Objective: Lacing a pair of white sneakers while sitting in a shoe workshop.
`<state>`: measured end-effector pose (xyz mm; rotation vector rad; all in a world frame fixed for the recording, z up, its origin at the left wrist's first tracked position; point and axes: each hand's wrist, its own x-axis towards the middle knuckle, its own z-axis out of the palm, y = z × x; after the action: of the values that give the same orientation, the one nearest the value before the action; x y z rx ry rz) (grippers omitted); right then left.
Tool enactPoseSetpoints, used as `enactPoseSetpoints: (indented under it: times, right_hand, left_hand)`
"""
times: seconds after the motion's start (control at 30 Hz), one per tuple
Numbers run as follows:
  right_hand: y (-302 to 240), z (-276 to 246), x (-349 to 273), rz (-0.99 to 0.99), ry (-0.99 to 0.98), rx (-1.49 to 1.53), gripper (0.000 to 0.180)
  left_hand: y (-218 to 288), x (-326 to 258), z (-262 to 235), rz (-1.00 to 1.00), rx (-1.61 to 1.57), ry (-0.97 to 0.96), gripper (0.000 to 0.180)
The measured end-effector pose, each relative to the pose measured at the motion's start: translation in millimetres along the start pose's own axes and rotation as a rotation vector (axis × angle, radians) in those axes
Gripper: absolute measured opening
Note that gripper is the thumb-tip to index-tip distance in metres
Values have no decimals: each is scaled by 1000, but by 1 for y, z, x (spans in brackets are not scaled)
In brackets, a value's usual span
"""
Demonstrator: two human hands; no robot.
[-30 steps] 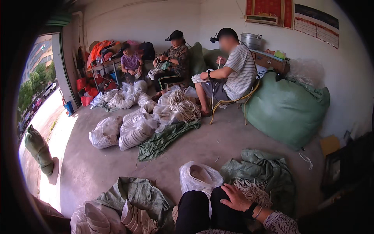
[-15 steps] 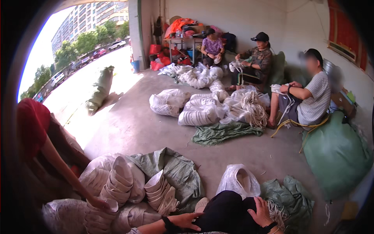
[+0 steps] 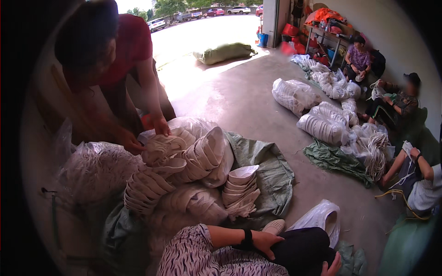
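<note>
At 9 o'clock, a clear bag of pale strips (image 3: 103, 165) slumps beside the heap, the film apparently there to keep the loose ends together. At 10 o'clock, a co-worker in a red top (image 3: 133, 48) bends over it, both hands down among the pale pieces, perhaps to sort them; the exact grip cannot be told. Toward 8 o'clock, a curved stack (image 3: 145, 191) of white pieces leans over, each nested in the next, which likely saves room and holds their shape. Near 6 o'clock, a shorter stack (image 3: 241, 191) stands tilted, the one nearest the wearer's hands yet apart from them. The green sheet (image 3: 264, 168) runs behind and under it, probably to keep it off the floor. At 5 o'clock, the left hand (image 3: 266, 243) lies palm down on the black trousers (image 3: 301, 248), fingers loosely spread, holding nothing, seemingly just resting. Toward 4 o'clock, beyond the knees, a white plastic bag (image 3: 317, 220) gapes open around a rounded pale piece. Below it, the right hand (image 3: 332, 266), cut by the lower edge, shows parted fingers against the other knee and no object.
</note>
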<state>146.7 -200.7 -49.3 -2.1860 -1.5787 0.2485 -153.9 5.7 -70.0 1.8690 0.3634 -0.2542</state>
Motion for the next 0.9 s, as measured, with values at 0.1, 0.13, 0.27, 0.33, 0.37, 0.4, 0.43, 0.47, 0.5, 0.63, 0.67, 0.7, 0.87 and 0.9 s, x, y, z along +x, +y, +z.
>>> enactPoseSetpoints:
  times: [0.1, 0.13, 0.27, 0.33, 0.37, 0.4, 0.43, 0.47, 0.5, 0.63, 0.67, 0.7, 0.87, 0.9]
  right_hand:
    - [2, -1, -1, -10, 15, -57, 60]
    - [-1, -2, -1, -27, 22, -70, 60]
    - [2, 1, -2, -39, 9, -91, 60]
    - [4, 3, -5, -47, 29, -98, 60]
    - [4, 4, -5, -46, 30, -98, 60]
    - [5, 4, -6, -41, 28, -102, 60]
    - [5, 4, -6, -36, 26, -105, 60]
    - [3, 4, -6, -34, 26, -106, 60]
    - [0, 2, -5, -50, 30, -103, 60]
    - [2, 2, -4, -43, 16, -133, 60]
    - [2, 2, -3, -42, 15, -133, 60]
    - [-5, -2, -2, -41, 17, -122, 59]
    - [-3, -2, -1, -39, 15, -103, 59]
    - [-4, -3, -1, -41, 16, -106, 58]
  left_hand:
    - [-8, 5, 5, 9, -10, 37, 94]
    - [-11, 4, 8, 24, -16, 47, 94]
    - [-13, -8, 15, 17, -59, 104, 93]
    - [-12, -11, 17, 27, -86, 119, 93]
    - [-12, -11, 17, 28, -84, 118, 93]
    - [-12, -11, 17, 25, -76, 119, 93]
    - [-12, -11, 17, 21, -68, 119, 93]
    - [-13, -11, 17, 22, -68, 117, 93]
    - [-14, -10, 17, 28, -72, 117, 93]
    - [-18, -6, 18, 50, -81, 123, 93]
    - [-18, -5, 17, 49, -81, 122, 93]
    - [-18, -5, 17, 51, -82, 121, 93]
    - [-13, -4, 12, 36, -97, 92, 93]
    - [-13, -4, 12, 36, -102, 89, 93]
